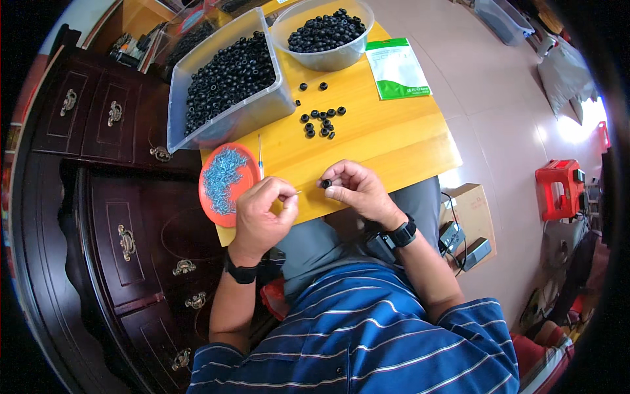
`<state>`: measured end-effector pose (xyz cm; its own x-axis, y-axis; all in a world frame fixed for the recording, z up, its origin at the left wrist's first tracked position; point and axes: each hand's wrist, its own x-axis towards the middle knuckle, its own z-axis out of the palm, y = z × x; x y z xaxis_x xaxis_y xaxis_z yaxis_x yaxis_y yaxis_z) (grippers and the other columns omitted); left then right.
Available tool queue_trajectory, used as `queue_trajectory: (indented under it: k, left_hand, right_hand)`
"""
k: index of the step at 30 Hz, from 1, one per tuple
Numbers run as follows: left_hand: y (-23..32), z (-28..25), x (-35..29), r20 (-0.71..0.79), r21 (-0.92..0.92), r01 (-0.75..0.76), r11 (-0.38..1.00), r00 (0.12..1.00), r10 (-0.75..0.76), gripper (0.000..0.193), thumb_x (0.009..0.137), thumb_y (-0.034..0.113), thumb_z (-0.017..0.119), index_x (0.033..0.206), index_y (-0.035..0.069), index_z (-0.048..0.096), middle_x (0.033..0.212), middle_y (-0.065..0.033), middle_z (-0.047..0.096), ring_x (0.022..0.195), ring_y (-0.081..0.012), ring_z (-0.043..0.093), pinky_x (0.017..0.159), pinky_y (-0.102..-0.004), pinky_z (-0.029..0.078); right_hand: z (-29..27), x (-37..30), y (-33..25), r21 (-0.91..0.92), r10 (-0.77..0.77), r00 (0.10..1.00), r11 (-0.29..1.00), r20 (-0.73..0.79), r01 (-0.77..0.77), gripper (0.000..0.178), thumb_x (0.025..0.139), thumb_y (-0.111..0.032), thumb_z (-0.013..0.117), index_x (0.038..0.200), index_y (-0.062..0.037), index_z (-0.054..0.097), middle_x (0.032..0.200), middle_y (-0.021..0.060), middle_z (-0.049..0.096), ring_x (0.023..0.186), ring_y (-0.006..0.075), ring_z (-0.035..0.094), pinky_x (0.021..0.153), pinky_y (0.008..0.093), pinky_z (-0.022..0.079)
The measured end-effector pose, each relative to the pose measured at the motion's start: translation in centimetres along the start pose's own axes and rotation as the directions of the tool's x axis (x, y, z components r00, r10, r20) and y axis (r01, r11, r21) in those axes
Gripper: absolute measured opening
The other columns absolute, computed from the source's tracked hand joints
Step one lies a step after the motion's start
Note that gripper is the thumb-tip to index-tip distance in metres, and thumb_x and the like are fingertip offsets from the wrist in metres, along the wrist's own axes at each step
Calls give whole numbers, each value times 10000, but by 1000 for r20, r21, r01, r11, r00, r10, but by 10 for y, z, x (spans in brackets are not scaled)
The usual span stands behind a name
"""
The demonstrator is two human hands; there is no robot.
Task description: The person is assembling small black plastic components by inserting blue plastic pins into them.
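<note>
Right hand (357,190), centre of frame, pinches a small black ring (326,183) between thumb and fingertips, held just above the near edge of the yellow wooden counter (394,141). Left hand (262,213), just left of it, is closed in a pinch on a thin pale pin (297,192); pin tip points right toward the ring, near it, contact not clear. Both wrists wear dark watches.

Orange round dish (226,184) at left-centre, on the counter's left corner, holds a heap of small bluish-silver metal pieces; too small to tell the kind. A thin pale stick tool (260,155) lies just right of the dish on the counter.

Loose cluster of black rings (321,121) sits mid-counter, above the hands, a few more scattered further up. Clear rectangular plastic bin (230,79) at upper left, full of black rings. Clear round bowl (325,33) at top centre, also holding black rings, just right of the bin. Green and white pouch (397,69) lies flat at upper right of the counter.

Dark wooden cabinet (125,223) with brass handles fills the left side. Red plastic stool (560,187) on the floor at right. Cardboard box (472,210) beside the person's knee.
</note>
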<state>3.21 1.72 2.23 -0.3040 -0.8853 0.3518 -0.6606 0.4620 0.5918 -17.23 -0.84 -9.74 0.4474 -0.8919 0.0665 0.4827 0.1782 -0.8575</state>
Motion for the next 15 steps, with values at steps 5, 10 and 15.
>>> queue_trajectory:
  k: [5,10,15]
  left_hand:
    - [9,18,8,11,-118,47,992,999,-46,136,792,-75,706,896,5,667,820,-110,698,723,-221,701,644,-312,542]
    - [2,25,7,82,-104,90,991,993,-81,126,800,-82,716,907,-17,700,850,-107,713,757,-183,688,698,-287,536]
    - [-1,28,9,115,-127,75,989,992,-60,139,821,-63,716,953,-19,718,885,-121,715,801,-214,701,725,-304,546]
  right_hand:
    - [1,-3,-1,-69,20,1000,997,13,-20,219,933,-38,726,1132,-21,635,981,-24,663,901,50,628,829,228,536]
    - [2,-2,0,-88,27,1000,996,16,-26,213,922,-43,740,1110,-16,643,946,-19,663,865,45,618,803,225,537]
    - [2,-3,-2,-79,104,995,991,-7,-104,217,912,-51,755,1092,-15,640,913,-15,661,813,44,615,704,210,540]
